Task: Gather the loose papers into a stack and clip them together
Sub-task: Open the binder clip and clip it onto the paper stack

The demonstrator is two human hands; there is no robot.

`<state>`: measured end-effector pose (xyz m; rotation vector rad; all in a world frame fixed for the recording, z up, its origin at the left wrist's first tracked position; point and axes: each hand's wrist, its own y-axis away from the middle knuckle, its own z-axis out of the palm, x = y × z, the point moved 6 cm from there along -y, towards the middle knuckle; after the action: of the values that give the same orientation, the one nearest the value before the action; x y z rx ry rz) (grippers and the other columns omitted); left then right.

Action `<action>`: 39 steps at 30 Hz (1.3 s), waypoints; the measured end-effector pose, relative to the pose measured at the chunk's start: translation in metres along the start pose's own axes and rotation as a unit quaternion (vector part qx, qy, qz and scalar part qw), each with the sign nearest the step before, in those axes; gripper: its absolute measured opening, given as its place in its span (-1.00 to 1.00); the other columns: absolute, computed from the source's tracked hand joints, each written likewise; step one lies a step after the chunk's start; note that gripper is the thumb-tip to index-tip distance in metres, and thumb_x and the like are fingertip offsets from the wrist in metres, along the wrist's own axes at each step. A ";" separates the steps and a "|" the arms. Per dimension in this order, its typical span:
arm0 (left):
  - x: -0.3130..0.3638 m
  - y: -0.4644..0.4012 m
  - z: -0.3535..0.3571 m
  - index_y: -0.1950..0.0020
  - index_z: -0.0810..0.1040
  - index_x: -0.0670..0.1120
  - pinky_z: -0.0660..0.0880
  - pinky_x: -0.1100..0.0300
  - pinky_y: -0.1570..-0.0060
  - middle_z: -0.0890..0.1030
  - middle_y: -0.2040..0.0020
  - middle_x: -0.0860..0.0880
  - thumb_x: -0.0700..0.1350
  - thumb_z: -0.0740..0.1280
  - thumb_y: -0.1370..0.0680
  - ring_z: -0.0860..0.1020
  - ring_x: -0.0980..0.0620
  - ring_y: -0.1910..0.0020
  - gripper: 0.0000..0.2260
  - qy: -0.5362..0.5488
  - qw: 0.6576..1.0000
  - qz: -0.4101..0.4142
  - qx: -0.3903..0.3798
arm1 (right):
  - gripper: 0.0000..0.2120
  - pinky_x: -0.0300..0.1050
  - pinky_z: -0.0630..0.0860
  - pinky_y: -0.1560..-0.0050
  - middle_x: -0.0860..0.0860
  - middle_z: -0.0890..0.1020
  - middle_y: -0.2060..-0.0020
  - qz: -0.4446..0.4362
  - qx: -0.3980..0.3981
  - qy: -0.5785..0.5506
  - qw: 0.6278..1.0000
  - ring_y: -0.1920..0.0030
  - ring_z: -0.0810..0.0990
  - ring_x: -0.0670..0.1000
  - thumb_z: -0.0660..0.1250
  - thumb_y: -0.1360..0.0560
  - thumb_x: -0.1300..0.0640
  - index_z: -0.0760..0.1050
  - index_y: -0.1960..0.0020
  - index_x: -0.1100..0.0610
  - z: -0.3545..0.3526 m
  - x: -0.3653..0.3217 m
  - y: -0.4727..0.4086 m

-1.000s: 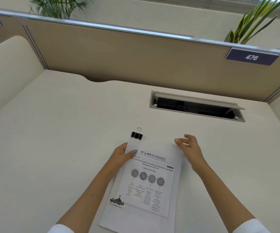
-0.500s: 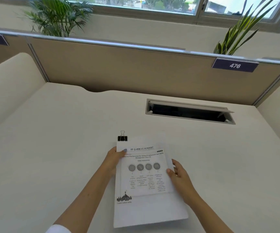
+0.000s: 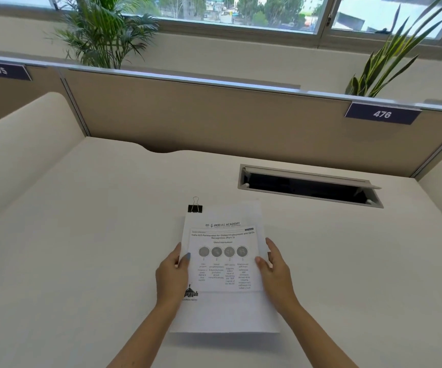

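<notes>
Just below the cable hatch (image 3: 307,185), paper stack (image 3: 223,266) squared on the desk (image 3: 81,261), left hand (image 3: 173,274) and right hand (image 3: 274,272) gripping its side edges. Binder clip (image 3: 195,207) touches the top-left corner, seemingly already clamped; task looks nearly done.

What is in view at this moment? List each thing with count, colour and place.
papers: a few sheets, white, printed top page, near middle of desk
binder clip: one, black, at the papers' far left corner
desk: one, cream
cable hatch: one, grey, open, far right of desk
partition: one, tan, behind desk
number plates: two, dark blue, on partition
plants: two, green, behind partition
left hand: holds papers' left edge
right hand: holds papers' right edge
</notes>
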<state>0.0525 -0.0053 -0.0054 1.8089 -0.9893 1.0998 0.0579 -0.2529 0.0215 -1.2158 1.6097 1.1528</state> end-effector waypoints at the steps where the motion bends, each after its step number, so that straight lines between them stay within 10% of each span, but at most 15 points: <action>1: 0.003 -0.004 -0.004 -0.43 0.43 -0.09 0.46 0.18 -0.07 0.63 -0.19 -0.05 -0.14 0.29 -0.60 0.56 0.01 -0.08 -0.62 -0.006 1.000 0.005 0.013 | -0.53 -0.38 0.38 0.02 -0.04 0.44 -0.13 -0.004 0.013 0.007 1.000 -0.10 0.47 -0.08 0.21 -0.60 0.21 0.23 -0.47 0.01 0.004 -0.003 -0.003; 16: 0.067 -0.155 -0.022 -0.41 0.44 -0.15 0.40 0.23 -0.06 0.60 -0.24 -0.12 -0.18 0.28 -0.60 0.52 0.02 -0.08 -0.64 -0.052 0.995 0.068 0.045 | -0.61 -0.13 0.45 -0.20 0.10 0.54 -0.26 -0.031 0.066 0.050 0.996 -0.17 0.52 0.05 0.14 -0.59 0.29 0.36 -0.41 0.16 0.072 -0.043 -0.146; 28: 0.088 -0.276 0.026 -0.39 0.45 -0.21 0.48 0.04 -0.16 0.54 -0.32 -0.19 -0.13 0.28 -0.61 0.53 -0.20 -0.22 -0.64 -0.103 0.991 0.084 0.019 | -0.67 -0.32 0.43 0.06 0.02 0.52 0.01 -0.037 0.078 0.078 0.993 0.03 0.50 -0.02 0.14 -0.60 0.35 0.42 -0.34 0.24 0.095 -0.051 -0.257; 39: 0.077 -0.302 0.042 -0.32 0.51 -0.24 0.46 -0.01 -0.09 0.49 -0.16 -0.26 -0.09 0.37 -0.55 0.51 -0.26 -0.13 -0.62 -0.242 0.966 0.071 0.054 | -0.83 -0.10 0.46 -0.02 0.20 0.44 -0.12 -0.026 0.103 0.285 0.953 -0.10 0.47 0.14 0.23 -0.56 0.28 0.50 -0.09 0.33 0.101 -0.041 -0.291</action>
<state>0.3606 0.0584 -0.0140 2.1817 -1.3827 0.8175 0.3575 -0.1819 -0.0239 -1.5239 2.0414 0.5984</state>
